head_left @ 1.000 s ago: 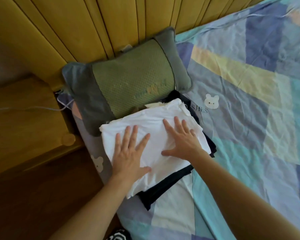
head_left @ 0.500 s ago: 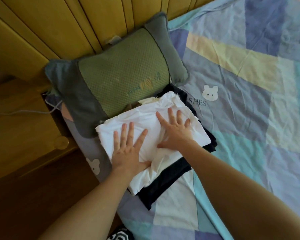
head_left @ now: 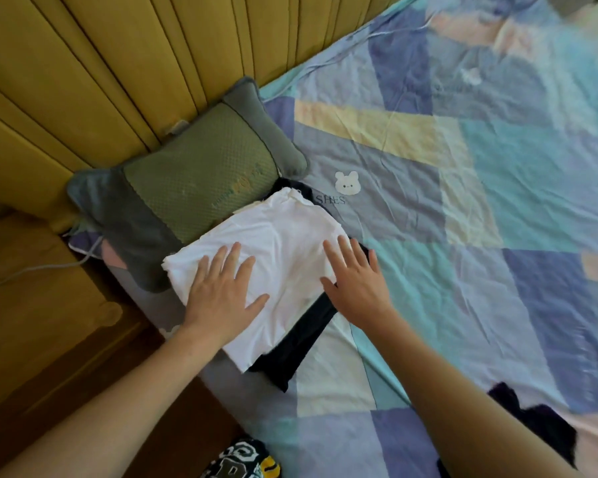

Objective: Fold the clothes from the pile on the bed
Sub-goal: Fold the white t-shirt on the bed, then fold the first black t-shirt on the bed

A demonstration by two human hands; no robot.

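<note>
A folded white garment (head_left: 277,250) lies on top of a folded dark garment (head_left: 297,343) near the bed's left edge, beside the pillow. My left hand (head_left: 221,294) presses flat on the white garment's left half, fingers spread and straight. My right hand (head_left: 356,281) lies flat with straight fingers over the white garment's right edge, partly on the dark garment under it. A dark piece of clothing (head_left: 539,426) lies at the lower right of the bed. Another black garment with white and yellow print (head_left: 246,460) shows at the bottom edge.
A green and grey pillow (head_left: 187,198) leans against the yellow padded headboard (head_left: 118,63). The patchwork bedsheet (head_left: 463,201) spreads to the right. A wooden bedside cabinet (head_left: 32,305) with a white cable stands at the left.
Both hands slid outward across the white garment, flattening its wrinkles; my right hand went to the right edge. The view tilted up and right, showing more of the bed.
</note>
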